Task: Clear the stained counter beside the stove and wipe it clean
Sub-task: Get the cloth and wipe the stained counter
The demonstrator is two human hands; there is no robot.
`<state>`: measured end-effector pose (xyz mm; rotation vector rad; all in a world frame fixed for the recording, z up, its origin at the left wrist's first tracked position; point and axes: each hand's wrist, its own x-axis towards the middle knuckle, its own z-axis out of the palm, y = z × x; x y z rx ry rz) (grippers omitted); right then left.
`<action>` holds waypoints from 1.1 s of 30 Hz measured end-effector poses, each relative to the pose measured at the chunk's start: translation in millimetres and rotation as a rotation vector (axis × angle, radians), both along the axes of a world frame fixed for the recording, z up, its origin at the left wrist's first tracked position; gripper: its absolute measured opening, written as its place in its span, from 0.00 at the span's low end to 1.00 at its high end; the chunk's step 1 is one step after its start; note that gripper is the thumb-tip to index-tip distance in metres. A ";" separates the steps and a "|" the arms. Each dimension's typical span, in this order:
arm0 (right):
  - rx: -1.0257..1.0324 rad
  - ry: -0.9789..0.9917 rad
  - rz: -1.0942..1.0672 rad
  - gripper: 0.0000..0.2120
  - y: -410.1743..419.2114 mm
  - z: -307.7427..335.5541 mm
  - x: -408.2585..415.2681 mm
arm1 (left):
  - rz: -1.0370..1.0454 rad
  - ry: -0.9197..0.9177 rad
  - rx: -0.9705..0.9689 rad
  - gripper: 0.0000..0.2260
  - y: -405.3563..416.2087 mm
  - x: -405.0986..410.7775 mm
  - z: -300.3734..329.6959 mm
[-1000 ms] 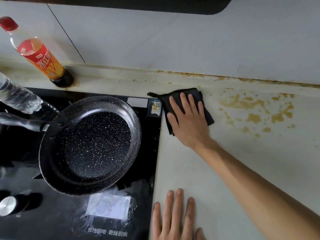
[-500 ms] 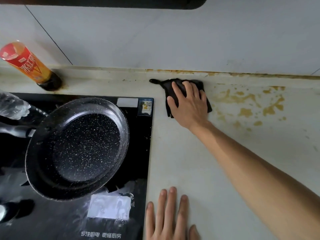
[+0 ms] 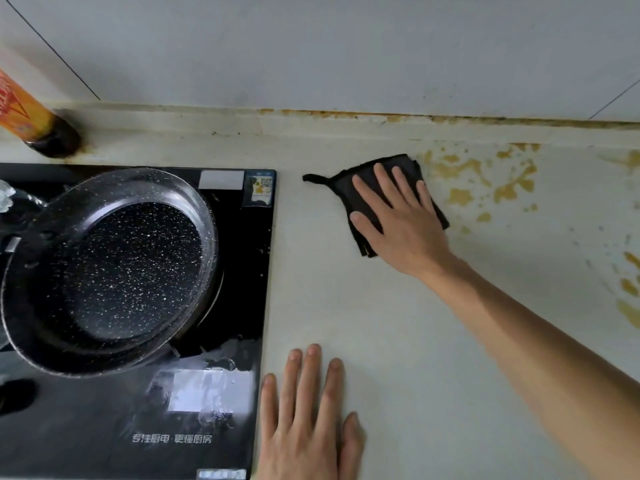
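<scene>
A folded black cloth (image 3: 360, 181) with a small loop at its left corner lies on the pale counter (image 3: 398, 341) right of the stove. My right hand (image 3: 398, 220) presses flat on the cloth, fingers straight and spread toward the wall. Yellow-brown stains (image 3: 481, 178) spread over the counter just right of the cloth, with more stains (image 3: 628, 289) near the right edge. My left hand (image 3: 308, 417) rests flat on the counter at the bottom, fingers straight, beside the stove's right edge.
The black glass stove (image 3: 249, 271) fills the left side, with a speckled black frying pan (image 3: 114, 271) on it. A bottle with an orange label (image 3: 31, 116) stands at the back left by the white tiled wall (image 3: 346, 46). A grimy seam runs along the wall.
My right hand slid the cloth from the counter's back edge toward me and slightly right, nearer the stains. My left hand stayed flat on the counter.
</scene>
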<state>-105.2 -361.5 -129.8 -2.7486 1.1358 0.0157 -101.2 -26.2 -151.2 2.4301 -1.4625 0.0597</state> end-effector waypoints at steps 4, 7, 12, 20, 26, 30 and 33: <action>0.008 0.023 -0.195 0.32 -42.9 0.7 -15.1 | -0.012 0.047 0.022 0.37 0.9 -0.6 -2.6; 0.036 0.000 -0.264 0.32 -43.7 2.1 11.5 | -0.026 0.068 0.031 0.37 0.8 0.6 0.4; 0.020 0.015 -0.020 0.30 0.6 4.7 -42.2 | -0.016 0.088 0.018 0.32 -7.4 1.5 15.9; 0.035 0.053 -0.243 0.31 -47.8 7.8 -128.1 | -0.181 0.110 0.103 0.24 -155.4 25.7 47.9; 0.040 0.008 -0.366 0.31 -65.4 6.3 -71.1 | -0.187 0.098 0.240 0.27 -176.8 24.7 30.8; -0.011 0.026 -0.065 0.31 -39.2 5.1 -90.8 | -0.176 0.102 0.241 0.28 -177.5 23.5 33.5; 0.001 0.044 0.000 0.30 -55.3 6.4 -124.0 | -0.170 0.099 0.231 0.27 -178.0 22.5 32.4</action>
